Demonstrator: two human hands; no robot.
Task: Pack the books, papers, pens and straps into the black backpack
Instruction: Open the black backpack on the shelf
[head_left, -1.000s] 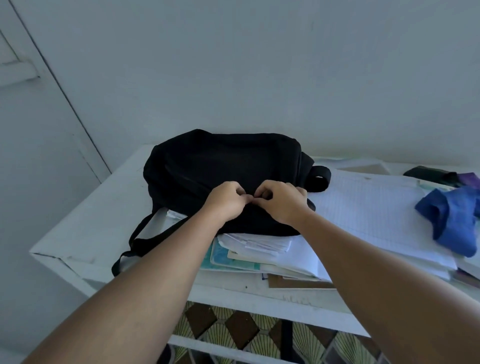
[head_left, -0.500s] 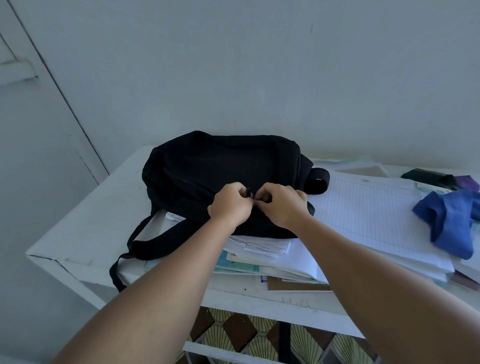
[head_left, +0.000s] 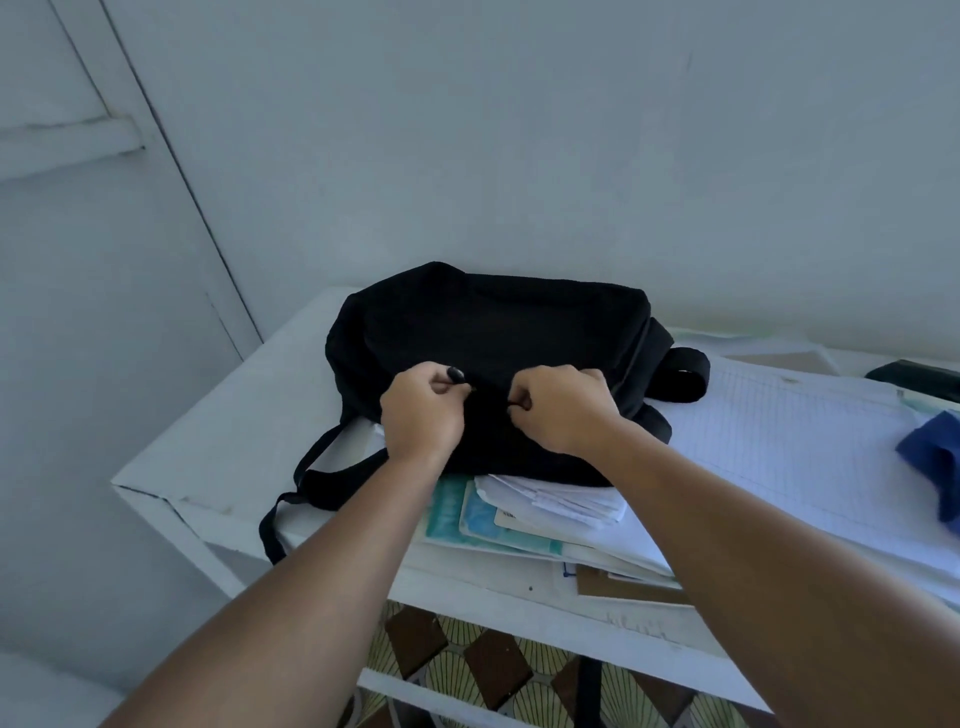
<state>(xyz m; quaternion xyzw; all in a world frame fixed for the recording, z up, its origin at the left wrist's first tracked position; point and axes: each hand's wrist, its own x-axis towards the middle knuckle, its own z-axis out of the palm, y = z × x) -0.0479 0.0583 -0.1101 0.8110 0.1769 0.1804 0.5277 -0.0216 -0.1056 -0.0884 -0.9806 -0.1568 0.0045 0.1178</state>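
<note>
The black backpack lies on its side on a pile of papers and books at the left end of a white table. My left hand pinches a black zipper pull at the backpack's near seam. My right hand pinches a second pull on the same seam, a short gap to the right. A black shoulder strap hangs over the table's front edge. A large sheet of lined paper spreads to the right.
A crumpled blue cloth lies on the papers at the far right, with a dark flat object behind it. A brown card pokes out under the pile. Walls stand close behind and to the left; patterned floor tiles show below.
My two hands, which were touching at the middle of the seam, have drawn apart, the left one moving left with its zipper pull. The view has shifted a little.
</note>
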